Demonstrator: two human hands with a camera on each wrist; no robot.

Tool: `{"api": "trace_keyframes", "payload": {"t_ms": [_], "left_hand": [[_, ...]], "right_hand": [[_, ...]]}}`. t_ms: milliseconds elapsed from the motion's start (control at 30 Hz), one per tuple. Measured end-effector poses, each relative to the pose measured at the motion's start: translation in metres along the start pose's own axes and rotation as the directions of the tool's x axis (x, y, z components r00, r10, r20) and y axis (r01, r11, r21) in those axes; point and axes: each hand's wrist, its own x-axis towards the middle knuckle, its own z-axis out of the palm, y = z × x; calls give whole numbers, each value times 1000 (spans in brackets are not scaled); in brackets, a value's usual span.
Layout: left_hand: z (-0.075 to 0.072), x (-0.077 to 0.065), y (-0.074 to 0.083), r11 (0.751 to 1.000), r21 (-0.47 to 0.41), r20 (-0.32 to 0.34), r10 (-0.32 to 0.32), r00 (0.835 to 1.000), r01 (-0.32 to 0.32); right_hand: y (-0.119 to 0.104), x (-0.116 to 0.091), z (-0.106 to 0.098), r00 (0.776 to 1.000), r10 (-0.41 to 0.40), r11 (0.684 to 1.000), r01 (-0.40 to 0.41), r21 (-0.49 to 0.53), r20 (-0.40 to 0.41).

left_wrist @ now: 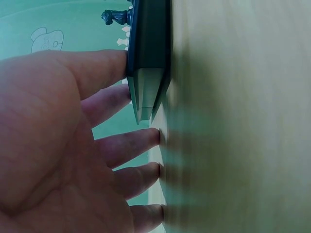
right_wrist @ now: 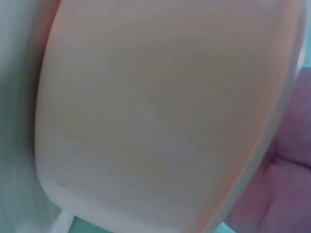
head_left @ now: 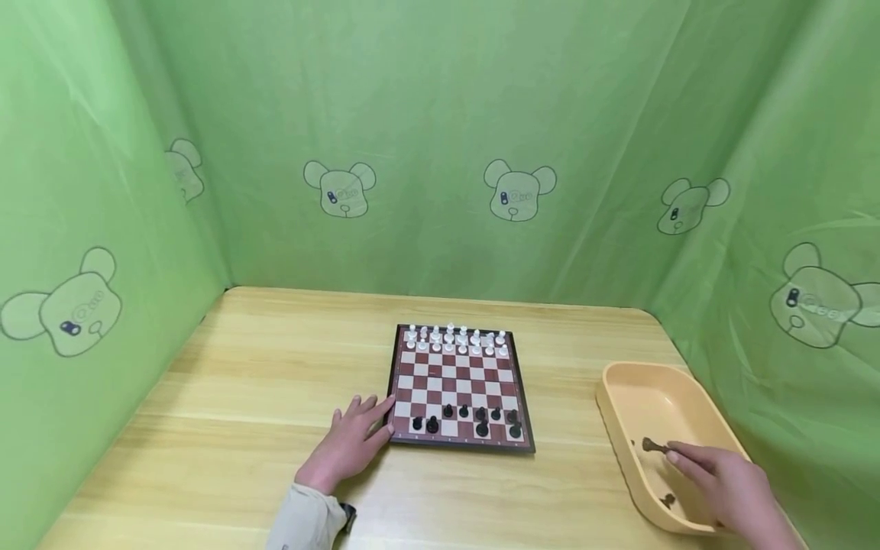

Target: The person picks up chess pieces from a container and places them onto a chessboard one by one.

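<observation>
A chessboard point(head_left: 429, 384) in red-brown and white squares lies on the table in the head view. White chess pieces point(head_left: 463, 336) fill its two far rows, while several black chess pieces point(head_left: 482, 428) stand in the near rows with gaps among them. My left hand point(head_left: 347, 443) touches the board's near left corner, thumb and index finger at the edge, other fingers spread on the tabletop. Over the orange tray point(head_left: 614, 451), my right hand point(head_left: 736, 485) pinches a dark chess piece point(head_left: 653, 445), tilted sideways. In the right wrist view the tray's wall point(right_wrist: 146, 121) hides those fingertips.
Another dark chess piece point(head_left: 668, 500) lies in the near end of the tray, and a small dark bit point(head_left: 632, 442) shows by its left wall. Green curtains point(head_left: 426, 252) with printed bear heads enclose the wooden table point(head_left: 241, 367) at the back and both sides.
</observation>
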Motion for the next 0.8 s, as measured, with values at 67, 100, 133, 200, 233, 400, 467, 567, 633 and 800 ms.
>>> {"api": "trace_keyframes", "payload": {"t_ms": [67, 100, 133, 200, 233, 400, 467, 567, 633, 800], "left_hand": [[-2, 1, 0, 1000, -8, -3, 2, 1000, -2], [-2, 1, 0, 1000, -12, -4, 2, 1000, -3], [-2, 1, 0, 1000, -15, -5, 3, 1000, -3], [-2, 1, -1, 1000, -16, -4, 4, 1000, -4], [-2, 1, -1, 1000, -15, -1, 3, 1000, -3], [-1, 0, -2, 1000, -12, 3, 21, 1000, -21], [0, 0, -2, 1000, -12, -1, 28, 1000, -28], [0, -1, -2, 1000, -16, -7, 24, 1000, -25], [1, -2, -2, 1000, -16, -6, 13, 1000, -13], [0, -1, -1, 1000, -16, -14, 10, 1000, -10]], "right_hand": [[0, 0, 0, 999, 17, 1000, -16, 22, -39], [0, 0, 0, 998, 22, 999, -20, 33, -61], [0, 0, 1, 996, 28, 999, -24, 44, -81], [0, -1, 2, 992, 29, 997, -20, 73, -127], [0, -2, 3, 990, 35, 996, -23, 87, -138], [1, -7, 4, 987, 92, 987, -73, 144, -130], [1, -7, 3, 986, 101, 985, -81, 150, -130], [-1, -4, 1, 983, 67, 989, -43, 140, -171], [-4, -1, 1, 977, 38, 991, -10, 135, -207], [-16, 4, 8, 952, 1, 981, 58, 184, -305]]}}
